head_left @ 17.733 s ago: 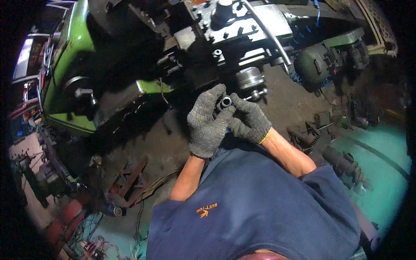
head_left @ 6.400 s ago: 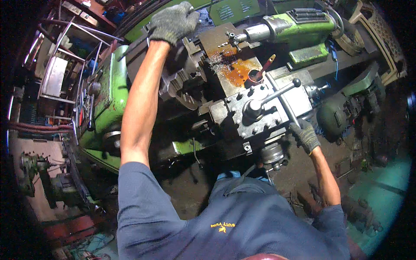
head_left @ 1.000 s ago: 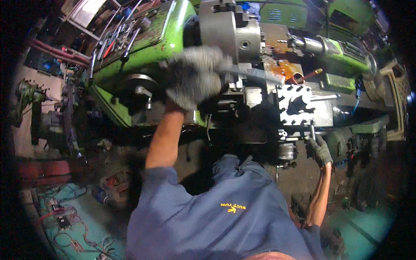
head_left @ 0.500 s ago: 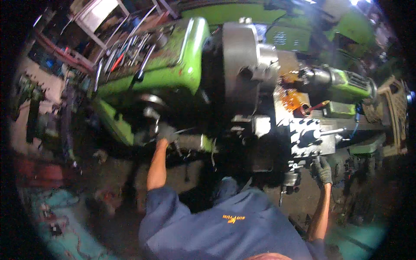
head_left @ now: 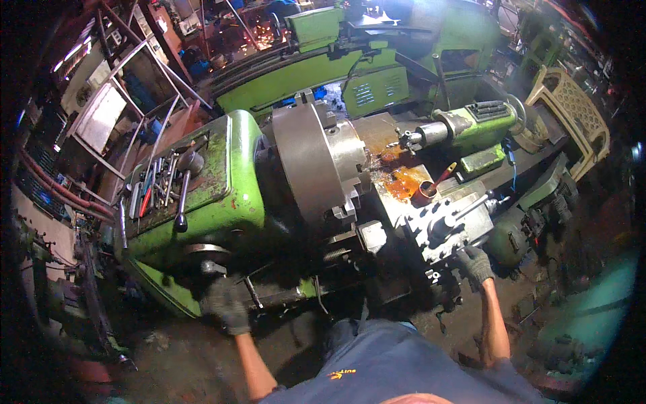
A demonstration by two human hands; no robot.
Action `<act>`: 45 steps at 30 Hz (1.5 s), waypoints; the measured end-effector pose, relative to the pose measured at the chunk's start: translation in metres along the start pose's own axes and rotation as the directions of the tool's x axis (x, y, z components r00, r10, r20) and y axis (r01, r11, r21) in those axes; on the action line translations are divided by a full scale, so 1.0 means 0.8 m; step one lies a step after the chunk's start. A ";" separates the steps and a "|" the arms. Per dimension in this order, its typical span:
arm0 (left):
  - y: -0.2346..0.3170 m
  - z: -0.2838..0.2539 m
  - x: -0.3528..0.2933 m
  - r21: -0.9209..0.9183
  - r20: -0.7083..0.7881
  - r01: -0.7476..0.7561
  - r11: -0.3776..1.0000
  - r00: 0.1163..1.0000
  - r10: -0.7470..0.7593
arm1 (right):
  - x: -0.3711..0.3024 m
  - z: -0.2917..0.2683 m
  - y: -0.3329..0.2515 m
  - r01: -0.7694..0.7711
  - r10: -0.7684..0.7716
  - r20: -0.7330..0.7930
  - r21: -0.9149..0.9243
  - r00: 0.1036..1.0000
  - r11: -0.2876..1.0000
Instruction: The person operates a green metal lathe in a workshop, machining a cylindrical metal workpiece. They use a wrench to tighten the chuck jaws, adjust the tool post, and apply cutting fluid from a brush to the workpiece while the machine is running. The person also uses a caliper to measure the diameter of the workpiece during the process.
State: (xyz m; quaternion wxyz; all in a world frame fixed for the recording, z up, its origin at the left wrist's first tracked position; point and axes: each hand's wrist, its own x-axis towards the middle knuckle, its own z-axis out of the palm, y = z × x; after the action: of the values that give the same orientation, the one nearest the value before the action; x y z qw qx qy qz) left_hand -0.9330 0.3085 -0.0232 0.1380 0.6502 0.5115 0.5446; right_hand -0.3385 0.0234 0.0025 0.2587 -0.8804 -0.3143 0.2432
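A large green lathe [head_left: 245, 195] stretches in front of me, its big grey chuck [head_left: 303, 161] at the middle. My left hand [head_left: 227, 306], in a grey glove, is at the front of the headstock, just below a short metal lever [head_left: 214, 268]. Motion smears its fingers, so I cannot see whether it grips the lever. My gloved right hand [head_left: 476, 264] rests at the near edge of the square tool post [head_left: 444, 229], fingers stretched out. Between the chuck and the tailstock [head_left: 481, 124] sits a drill bit [head_left: 393, 144] in a drill chuck [head_left: 420, 137].
Loose hand tools [head_left: 158, 182] lie on the headstock top. A cup [head_left: 425, 192] with a red-handled brush [head_left: 444, 175] stands by amber fluid [head_left: 398, 183] on the carriage. Behind are another green machine [head_left: 370, 91] and flying sparks [head_left: 262, 37]; a plastic chair [head_left: 575, 111] stands at right.
My view has shifted and tilted, so more of the workshop behind shows. My left hand stays by the headstock lever, still blurred. My right hand remains at the tool post.
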 end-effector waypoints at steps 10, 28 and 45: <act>0.002 0.089 0.295 -0.330 -0.122 -0.417 0.847 0.909 0.399 | 0.014 0.022 0.047 0.044 -0.044 -0.025 -0.015 0.999 0.999; 0.202 0.152 0.113 0.402 0.043 -0.469 0.787 0.868 0.495 | 0.025 -0.007 0.056 0.145 -0.016 -0.424 0.273 0.905 0.951; -0.145 0.216 -0.354 0.025 0.689 0.971 -0.240 -0.190 -0.700 | -0.147 0.016 0.110 -0.100 0.268 -0.378 0.408 0.886 0.908</act>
State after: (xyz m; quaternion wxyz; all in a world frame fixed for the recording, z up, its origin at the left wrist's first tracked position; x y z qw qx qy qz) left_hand -0.8128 0.1936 -0.3327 0.7850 0.0846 0.5802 0.1998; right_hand -0.3891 -0.1115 -0.0296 0.4604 -0.8718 -0.1110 0.1248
